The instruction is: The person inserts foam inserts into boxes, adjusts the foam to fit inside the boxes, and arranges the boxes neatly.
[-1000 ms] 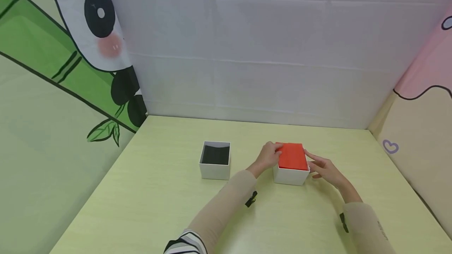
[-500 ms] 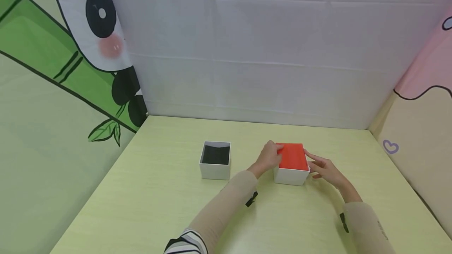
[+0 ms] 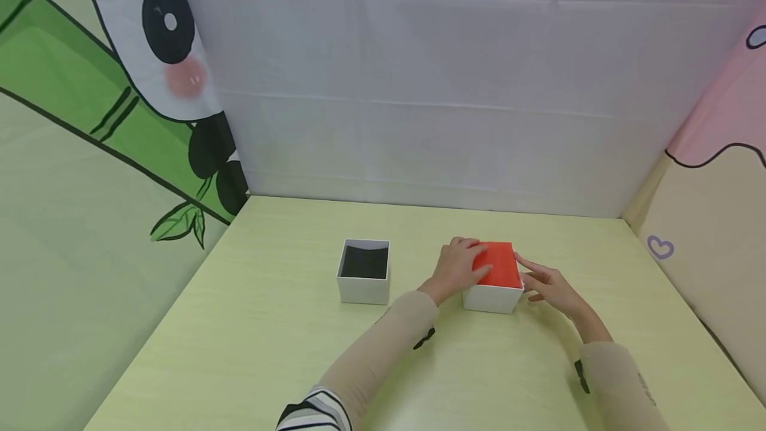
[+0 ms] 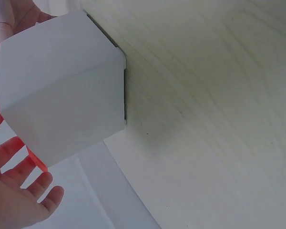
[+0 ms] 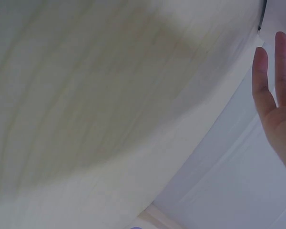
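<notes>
On the right half of the table stands a white box (image 3: 491, 299) with a flat red piece (image 3: 501, 265) covering its top. My left hand (image 3: 457, 266) reaches over the left edge, fingers spread above the red piece. In the left wrist view, that left hand (image 4: 14, 195) shows its fingers apart beside the box's upper rim, where a strip of red shows. My right hand (image 3: 550, 290) lies along the box's right side with loosely extended fingers. The right wrist view catches part of this right hand (image 5: 281, 105), two fingers straight, near a corner of the white box.
A second white box (image 3: 364, 291), open at the top with a black lining or content (image 3: 366, 263) inside, stands to the left. The pale wood-grain table (image 3: 251, 324) meets a white cloth backdrop (image 3: 431, 98) behind, with printed panels on both sides.
My left hand has loosened from the red piece's left edge, and its fingers have spread out over the top. The right hand and both boxes have stayed in place.
</notes>
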`<state>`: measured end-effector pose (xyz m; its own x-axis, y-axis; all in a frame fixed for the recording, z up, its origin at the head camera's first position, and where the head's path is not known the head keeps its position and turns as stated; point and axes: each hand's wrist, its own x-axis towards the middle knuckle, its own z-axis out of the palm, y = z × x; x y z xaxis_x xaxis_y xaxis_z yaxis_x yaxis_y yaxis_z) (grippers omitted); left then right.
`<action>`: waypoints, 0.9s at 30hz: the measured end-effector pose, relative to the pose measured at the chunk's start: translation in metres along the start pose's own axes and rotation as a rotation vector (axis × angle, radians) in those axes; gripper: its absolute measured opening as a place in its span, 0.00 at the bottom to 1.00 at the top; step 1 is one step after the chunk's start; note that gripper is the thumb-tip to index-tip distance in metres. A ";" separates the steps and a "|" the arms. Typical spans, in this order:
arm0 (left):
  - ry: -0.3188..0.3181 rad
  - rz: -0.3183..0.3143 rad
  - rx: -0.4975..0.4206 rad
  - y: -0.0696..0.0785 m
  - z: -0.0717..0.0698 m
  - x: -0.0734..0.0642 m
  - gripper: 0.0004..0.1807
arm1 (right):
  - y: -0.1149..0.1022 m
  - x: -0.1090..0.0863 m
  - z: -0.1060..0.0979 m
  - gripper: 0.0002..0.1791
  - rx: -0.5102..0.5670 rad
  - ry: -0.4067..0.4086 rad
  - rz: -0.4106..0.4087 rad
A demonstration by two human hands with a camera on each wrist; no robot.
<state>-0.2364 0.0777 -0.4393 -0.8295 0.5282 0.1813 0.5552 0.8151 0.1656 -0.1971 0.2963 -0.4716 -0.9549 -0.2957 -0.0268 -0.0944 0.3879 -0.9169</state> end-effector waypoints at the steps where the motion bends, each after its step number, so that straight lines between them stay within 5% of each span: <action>1: 0.002 -0.002 -0.004 0.000 0.000 0.000 0.25 | 0.000 0.000 0.000 0.32 0.000 0.000 0.003; 20: 0.046 0.007 0.011 -0.004 0.004 -0.001 0.24 | -0.004 0.000 0.001 0.31 -0.013 0.008 0.007; 27: 0.055 0.039 0.119 -0.001 0.003 -0.003 0.25 | -0.003 -0.001 0.000 0.31 -0.008 0.009 0.013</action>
<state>-0.2348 0.0757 -0.4433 -0.8011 0.5489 0.2384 0.5732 0.8184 0.0417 -0.1959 0.2950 -0.4690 -0.9587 -0.2822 -0.0351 -0.0838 0.3983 -0.9134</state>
